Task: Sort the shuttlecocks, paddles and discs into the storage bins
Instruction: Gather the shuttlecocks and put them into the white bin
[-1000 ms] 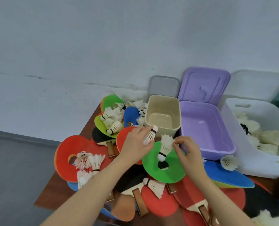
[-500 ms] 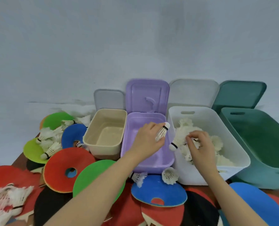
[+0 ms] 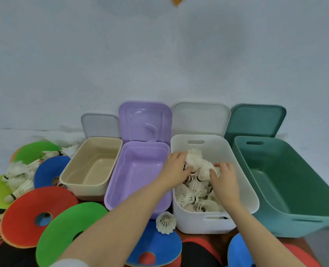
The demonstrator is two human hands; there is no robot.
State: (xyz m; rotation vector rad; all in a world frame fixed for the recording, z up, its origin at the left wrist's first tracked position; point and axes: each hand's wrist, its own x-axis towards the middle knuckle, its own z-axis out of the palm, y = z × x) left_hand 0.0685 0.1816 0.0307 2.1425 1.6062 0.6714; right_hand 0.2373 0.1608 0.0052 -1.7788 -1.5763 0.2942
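Four smooth plastic bins with rounded corners stood in a row along the far wall, each with its lid propped upright behind it: a small beige bin (image 3: 91, 170), a glossy lilac bin (image 3: 138, 174), a white bin (image 3: 242, 170) with slot handles, and a large dark green bin (image 3: 287, 182) on the right.

Both hands were inside the white bin, above a heap of feathery white shuttlecocks (image 3: 193, 195) with black-banded cork tips. The left hand (image 3: 176, 168) curled its fingers round one shuttlecock (image 3: 193, 158). The right hand (image 3: 224, 180) pinched another shuttlecock (image 3: 206, 170) just beside it.

One loose shuttlecock (image 3: 165, 222) stood skirt-down on a blue disc (image 3: 159, 245) at the white bin's near left corner. To the left lay flat, matte ring-shaped discs in red (image 3: 34, 214), green (image 3: 67, 232) and blue, and more shuttlecocks (image 3: 18, 176) were scattered across the far-left ones.
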